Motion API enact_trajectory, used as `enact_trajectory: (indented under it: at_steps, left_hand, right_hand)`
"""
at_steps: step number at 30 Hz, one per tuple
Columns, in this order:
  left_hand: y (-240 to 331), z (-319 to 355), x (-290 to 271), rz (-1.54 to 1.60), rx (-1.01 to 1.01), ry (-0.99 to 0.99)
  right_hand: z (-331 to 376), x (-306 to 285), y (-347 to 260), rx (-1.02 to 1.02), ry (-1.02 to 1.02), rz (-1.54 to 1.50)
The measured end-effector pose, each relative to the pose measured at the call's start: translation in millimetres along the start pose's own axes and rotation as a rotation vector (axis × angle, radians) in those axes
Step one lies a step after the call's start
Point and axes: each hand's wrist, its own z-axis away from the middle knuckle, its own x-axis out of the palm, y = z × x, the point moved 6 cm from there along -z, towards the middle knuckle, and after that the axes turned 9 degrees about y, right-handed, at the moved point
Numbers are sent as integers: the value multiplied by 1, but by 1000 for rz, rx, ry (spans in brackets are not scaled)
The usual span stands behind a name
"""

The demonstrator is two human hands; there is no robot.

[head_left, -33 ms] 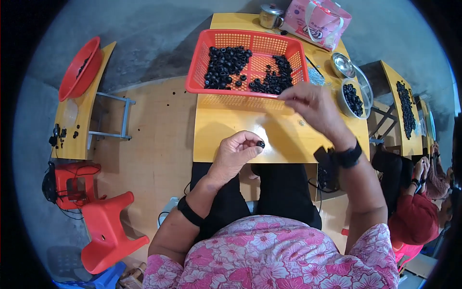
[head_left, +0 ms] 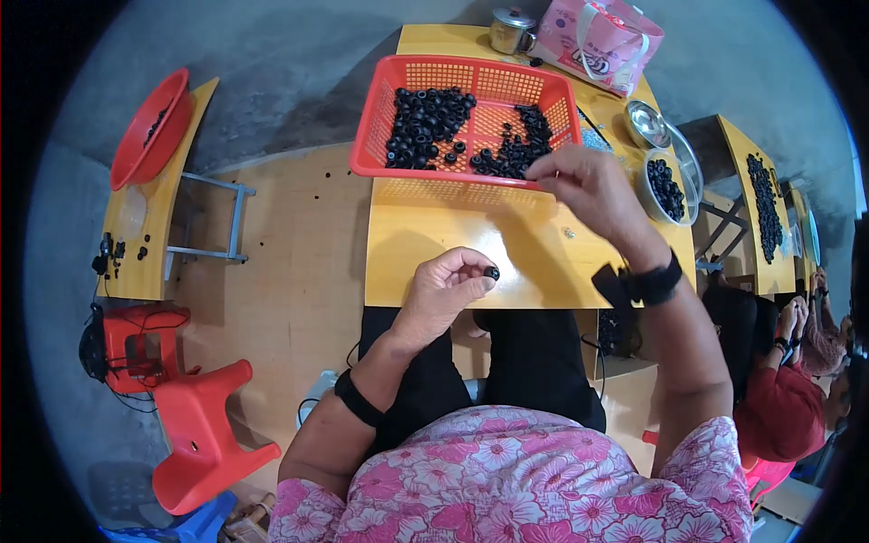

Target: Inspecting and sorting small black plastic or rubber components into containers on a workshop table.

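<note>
Nearby, red basket [head_left: 498, 87], tub [head_left: 644, 192], pink bag [head_left: 623, 65]

A grey wall [head_left: 281, 81] rises behind a tan floor [head_left: 290, 235], a yellow side table [head_left: 159, 217] and red stools [head_left: 192, 425]

Short-sleeved top [head_left: 516, 480], pink and white, all-over print of large flowers in light and deep pink with darker outlines; same print on left sleeve [head_left: 303, 511] and right sleeve [head_left: 706, 462]. Black trousers [head_left: 534, 353], plain. Left hand [head_left: 444, 294] and right hand [head_left: 588, 185] bare. Left wristband [head_left: 358, 400]: black, plain, smooth-looking. Right wristband [head_left: 658, 282]: black, wider-looking, flat dark tab [head_left: 611, 288] sticking out on its left side; tab detail too small to tell.
</note>
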Motion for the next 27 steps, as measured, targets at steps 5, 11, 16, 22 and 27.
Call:
enact_trajectory:
  at_steps: [5,11,16,22,27]
  left_hand:
    - [-11,0,-4,12,-105,42]
    - [-17,0,-7,-47,-202,49]
    - [-16,0,-5,2,-261,7]
    - [-14,0,-5,-24,-213,-13]
    - [-15,1,-5,-51,-207,-18]
  right_hand:
    - [-44,32,26,-103,-148,102]
    - [-68,76,52,-113,-356,224]
    - [-71,89,59,-39,-377,261]
    - [-70,89,65,-8,-373,368]
    - [-70,87,60,30,-379,383]
